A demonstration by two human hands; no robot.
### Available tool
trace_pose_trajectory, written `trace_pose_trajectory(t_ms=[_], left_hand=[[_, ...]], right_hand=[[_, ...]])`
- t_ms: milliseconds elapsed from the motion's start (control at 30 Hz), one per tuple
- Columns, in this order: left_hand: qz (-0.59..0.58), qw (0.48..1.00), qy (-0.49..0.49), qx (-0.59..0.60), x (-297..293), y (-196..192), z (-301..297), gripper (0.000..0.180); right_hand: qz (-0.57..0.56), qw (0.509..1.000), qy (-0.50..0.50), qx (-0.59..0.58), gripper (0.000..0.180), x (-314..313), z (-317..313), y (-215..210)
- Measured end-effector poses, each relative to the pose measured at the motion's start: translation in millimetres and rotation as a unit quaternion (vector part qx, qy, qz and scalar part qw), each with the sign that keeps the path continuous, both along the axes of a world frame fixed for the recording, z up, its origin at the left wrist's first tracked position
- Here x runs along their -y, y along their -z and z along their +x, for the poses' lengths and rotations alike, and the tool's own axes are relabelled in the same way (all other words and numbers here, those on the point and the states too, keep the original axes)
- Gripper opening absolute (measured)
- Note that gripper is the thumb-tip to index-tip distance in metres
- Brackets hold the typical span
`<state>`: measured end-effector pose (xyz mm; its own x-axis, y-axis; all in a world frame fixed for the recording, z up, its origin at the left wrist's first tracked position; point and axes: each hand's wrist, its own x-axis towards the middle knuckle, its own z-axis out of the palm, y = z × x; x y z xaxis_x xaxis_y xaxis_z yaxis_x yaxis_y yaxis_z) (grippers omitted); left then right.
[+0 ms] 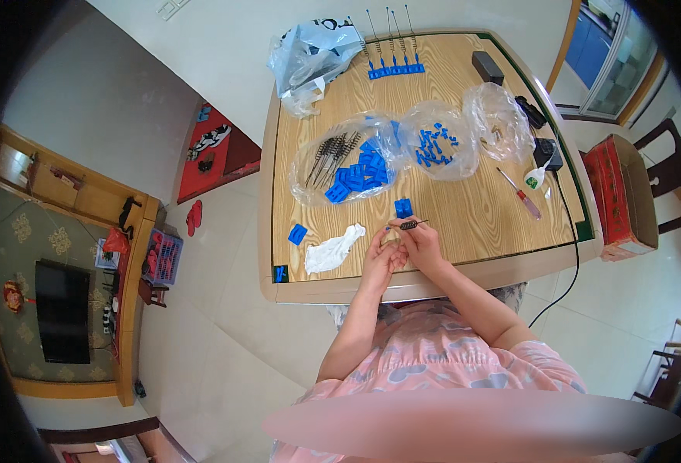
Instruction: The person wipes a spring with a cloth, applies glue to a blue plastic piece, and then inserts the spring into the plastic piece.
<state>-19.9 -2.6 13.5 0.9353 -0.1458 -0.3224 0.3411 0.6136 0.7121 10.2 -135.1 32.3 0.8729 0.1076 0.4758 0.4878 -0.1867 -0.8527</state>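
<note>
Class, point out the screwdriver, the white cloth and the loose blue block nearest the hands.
screwdriver (pixel 524 194), head view, red handle.
white cloth (pixel 332 248), head view, its middle.
blue block (pixel 403 207), head view, top face.

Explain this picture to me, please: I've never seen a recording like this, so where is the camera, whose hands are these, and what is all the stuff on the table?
There is no machine here. The single picture comes from a wide fisheye camera on a person's head, looking down, so straight edges bend.

The person's own forearms come in from below. The left hand and right hand meet near the front edge of the wooden table. The right hand has a grip on a small dark spring-like part; what the left holds is too small to tell.

On the table lie clear plastic bags of blue plastic pieces, a bundle of thin dark springs, a white cloth, a red-handled screwdriver and a row of finished blue pieces with wires at the far edge.
</note>
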Motion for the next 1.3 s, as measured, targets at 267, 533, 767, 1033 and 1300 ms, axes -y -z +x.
trace_pose_trajectory(t_ms=[267, 533, 767, 1033, 1300], left_hand=[[-0.004, 1.000, 0.003, 0.003, -1.4, 2.3, -0.2, 0.044], [0.000, 1.000, 0.002, -0.002, -1.0, 1.1, -0.1, 0.045], [-0.013, 1.000, -0.005, -0.003, 0.3, 0.0, -0.4, 0.044], [-0.018, 1.000, 0.000, -0.001, -0.4, 2.1, 0.0, 0.047], [-0.009, 1.000, 0.006, 0.002, -0.6, 1.1, 0.4, 0.048]], right_hand=[[0.003, 0.999, 0.010, 0.040, 0.021, -1.8, 1.6, 1.9], [-0.003, 1.000, 0.010, 0.027, 0.022, -0.9, 1.3, -0.4], [0.010, 0.999, 0.010, 0.037, 0.020, -2.1, 1.6, -0.3], [0.006, 0.999, 0.014, 0.044, 0.019, -2.2, 2.6, 2.4], [-0.001, 0.999, 0.007, 0.036, 0.020, -0.1, 1.0, -0.2]])
